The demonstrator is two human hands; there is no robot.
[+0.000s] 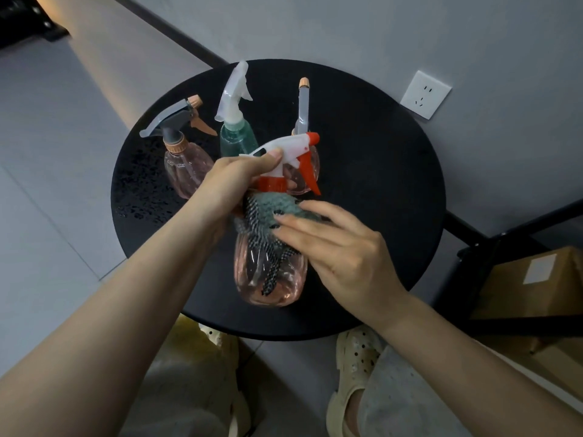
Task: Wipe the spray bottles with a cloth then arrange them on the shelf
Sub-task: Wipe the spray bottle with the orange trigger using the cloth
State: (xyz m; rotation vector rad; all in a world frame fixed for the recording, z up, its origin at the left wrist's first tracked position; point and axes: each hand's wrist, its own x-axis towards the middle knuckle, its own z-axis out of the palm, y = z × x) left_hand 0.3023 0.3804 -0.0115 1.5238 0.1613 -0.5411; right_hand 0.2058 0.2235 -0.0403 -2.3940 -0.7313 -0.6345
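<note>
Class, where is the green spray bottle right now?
In the head view, the green spray bottle stands at the round black table's far side, between two pink bottles, behind the bottle being wiped.

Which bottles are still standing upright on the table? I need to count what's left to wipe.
Three stand upright on the round table: the grey-trigger pink bottle, the green bottle, and a pink bottle half hidden behind the held bottle.

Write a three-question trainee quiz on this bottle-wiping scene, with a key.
1. True or false: the left hand grips the red-and-white trigger bottle near its head.
2. What does the right hand press on that bottle? A sponge, B cloth, C paper
3. How many other spray bottles stand on the round black table?

Key: 1 true; 2 B; 3 three: grey-trigger pink bottle, green bottle, another pink bottle behind.
</note>
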